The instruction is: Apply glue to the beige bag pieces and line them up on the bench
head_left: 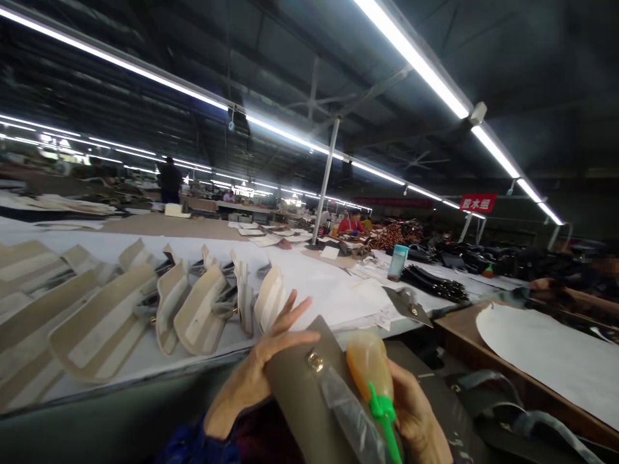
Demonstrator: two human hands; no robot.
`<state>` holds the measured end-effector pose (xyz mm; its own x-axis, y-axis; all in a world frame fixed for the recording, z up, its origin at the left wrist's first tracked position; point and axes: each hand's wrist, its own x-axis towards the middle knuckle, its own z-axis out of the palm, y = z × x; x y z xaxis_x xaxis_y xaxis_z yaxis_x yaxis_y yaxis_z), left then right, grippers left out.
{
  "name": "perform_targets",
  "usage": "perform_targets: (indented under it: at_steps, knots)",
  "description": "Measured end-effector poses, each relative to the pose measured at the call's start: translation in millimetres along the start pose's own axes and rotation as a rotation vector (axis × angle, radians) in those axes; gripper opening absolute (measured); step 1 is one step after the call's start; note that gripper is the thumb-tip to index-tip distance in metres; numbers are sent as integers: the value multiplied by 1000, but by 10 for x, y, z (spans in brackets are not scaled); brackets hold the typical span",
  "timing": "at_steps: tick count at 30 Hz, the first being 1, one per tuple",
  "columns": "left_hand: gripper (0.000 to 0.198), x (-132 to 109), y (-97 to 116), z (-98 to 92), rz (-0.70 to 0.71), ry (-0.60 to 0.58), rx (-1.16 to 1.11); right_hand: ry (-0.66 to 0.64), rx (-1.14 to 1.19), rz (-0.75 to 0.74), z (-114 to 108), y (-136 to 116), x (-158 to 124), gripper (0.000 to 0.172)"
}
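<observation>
My right hand (413,406) is wrapped round a squeeze bottle (368,367) of amber liquid. The bottle is tilted, its green nozzle pointing down toward me. Against the left edge of a grey-brown bag panel (297,380) lies my left hand (264,361), one finger stretched over the panel's top and the others spread behind it. It steadies the tilted panel. A gold metal fitting (315,361) and a plastic-wrapped strap (348,406) are on the panel's face. The bottle is in front of the panel's right side; whether they touch, I cannot tell.
Several curved beige panels (200,316) stand in a row on the white-covered table (319,277) to my left. Further off are a blue-capped bottle (398,261) and black strips (432,283). More dark bag pieces (488,399) lie at right. Another person's arm (575,296) reaches in there.
</observation>
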<state>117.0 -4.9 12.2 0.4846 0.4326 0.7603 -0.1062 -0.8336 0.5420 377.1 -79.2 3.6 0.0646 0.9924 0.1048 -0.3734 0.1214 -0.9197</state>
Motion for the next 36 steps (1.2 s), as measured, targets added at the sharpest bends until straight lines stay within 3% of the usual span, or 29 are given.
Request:
perform_targets:
  at_steps: [2, 4, 6, 10, 15, 19, 24, 30, 36]
  knots:
    - [20, 6, 129, -130, 56, -57, 36, -59, 55, 119, 4, 21, 29, 48]
    - [12, 13, 205, -161, 81, -88, 15, -68, 128, 155, -61, -32, 60, 57]
    - [11, 14, 205, -106, -58, -59, -91, -23, 210, 95, -183, -142, 86, 63]
    - [32, 24, 5, 131, -449, 192, -248, 150, 342, -155, -464, -421, 39, 62]
    - [35, 55, -339, 466, -552, 501, -293, 323, 500, -446, -512, -649, -178, 57]
    - [29, 33, -483, 776, -635, 660, -431, 397, 335, -541, -358, -632, -174, 61]
    - [36, 5, -457, 1067, -803, 666, -682, 369, 186, -482, -162, -264, 92, 49]
    - [34, -21, -369, 1138, -902, 515, -859, 207, 23, -355, -40, 248, 352, 44]
    - [36, -27, -320, 1134, -935, 477, -1009, 167, -73, -415, -66, 320, 338, 44]
